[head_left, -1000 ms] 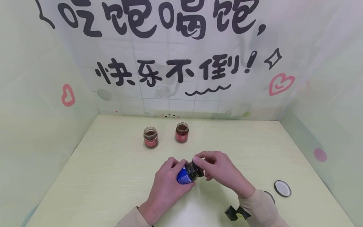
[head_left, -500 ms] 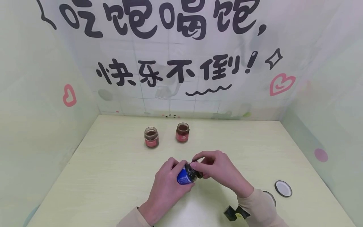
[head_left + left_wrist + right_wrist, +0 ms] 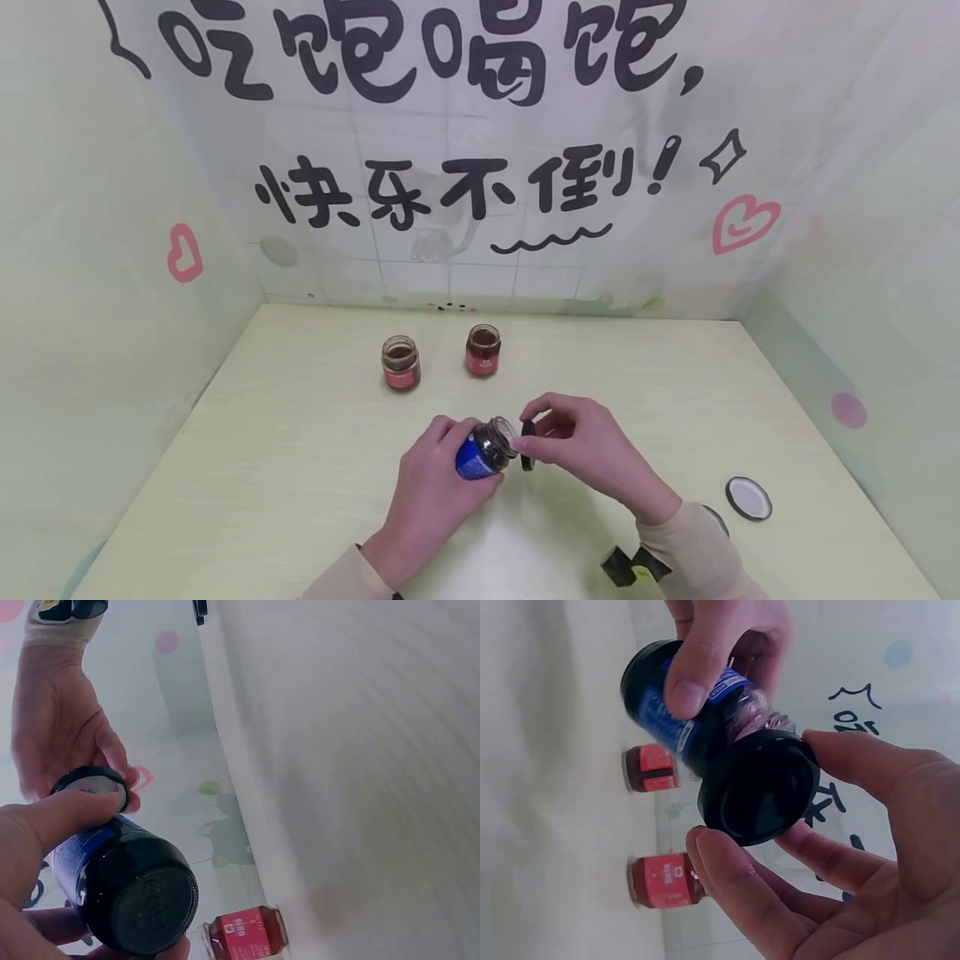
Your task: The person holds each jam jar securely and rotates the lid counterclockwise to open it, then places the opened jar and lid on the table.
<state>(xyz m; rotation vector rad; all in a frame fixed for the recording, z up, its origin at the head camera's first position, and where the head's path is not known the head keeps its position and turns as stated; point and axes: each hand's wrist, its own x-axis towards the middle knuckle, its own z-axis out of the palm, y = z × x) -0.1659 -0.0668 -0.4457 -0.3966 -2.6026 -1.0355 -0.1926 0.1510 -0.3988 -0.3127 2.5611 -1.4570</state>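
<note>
My left hand (image 3: 435, 479) grips a dark glass jar with a blue label (image 3: 478, 454), tilted so its open mouth points up and to the right. In the left wrist view the jar's dark base (image 3: 150, 904) faces the camera. A black lid (image 3: 761, 787) is pinched at its edge between thumb and fingers of my right hand (image 3: 581, 442). The lid stands on edge just right of the jar's mouth, and a narrow gap shows between them in the head view.
Two lidless jars with red labels stand farther back, one jar (image 3: 401, 363) left of the other jar (image 3: 482, 350). A white-faced lid (image 3: 748, 498) lies on the table (image 3: 262, 467) at right. Another lid (image 3: 716, 521) is partly hidden by the right sleeve.
The black lid has come off the jar's mouth and now sits apart in the right hand. The left hand has shifted slightly left with the jar, uncovering its threaded neck.
</note>
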